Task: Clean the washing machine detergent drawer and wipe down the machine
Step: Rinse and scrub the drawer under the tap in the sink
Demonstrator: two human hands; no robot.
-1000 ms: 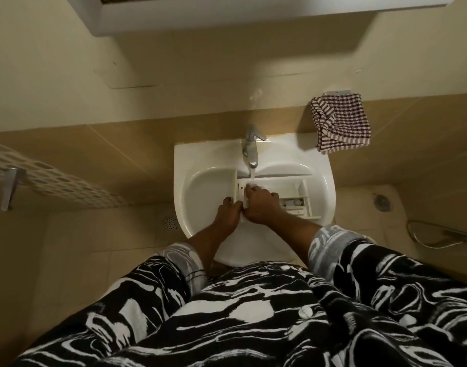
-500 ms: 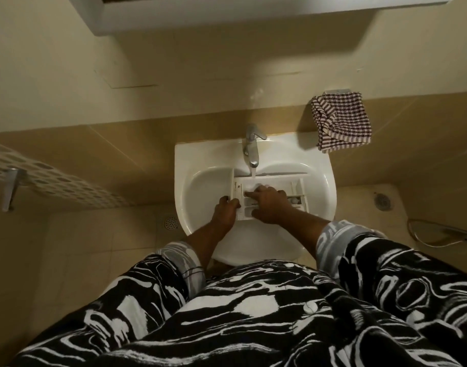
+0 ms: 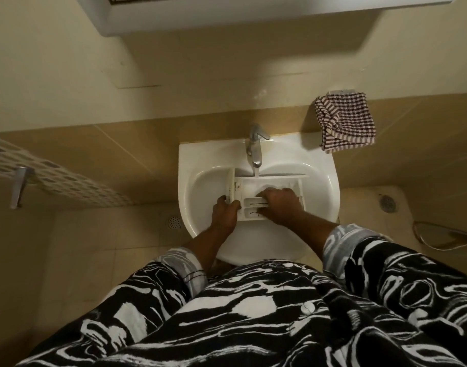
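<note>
The white detergent drawer [image 3: 256, 187] lies across the white sink [image 3: 192, 160], its front panel to the left and its open compartments facing up. Water runs from the chrome tap [image 3: 254, 148] into the drawer's far side. My left hand [image 3: 224, 214] grips the drawer at its front-panel end. Over the middle of the drawer lies my right hand [image 3: 278, 205], fingers pointing left and pressing on the small compartments. The drawer's right part is hidden under that hand. No washing machine is in view.
A checked cloth [image 3: 343, 125] hangs on the wall right of the sink. A perforated shelf [image 3: 54, 186] juts out at the left. Floor drains [image 3: 174, 222] sit beside the sink, and a hose [image 3: 444, 237] lies at the right. A cabinet [image 3: 227, 11] hangs overhead.
My right hand has slid right, from the drawer's left end to its middle. The drawer has shifted slightly in the basin, and more of its left compartments now show. My left hand keeps its grip.
</note>
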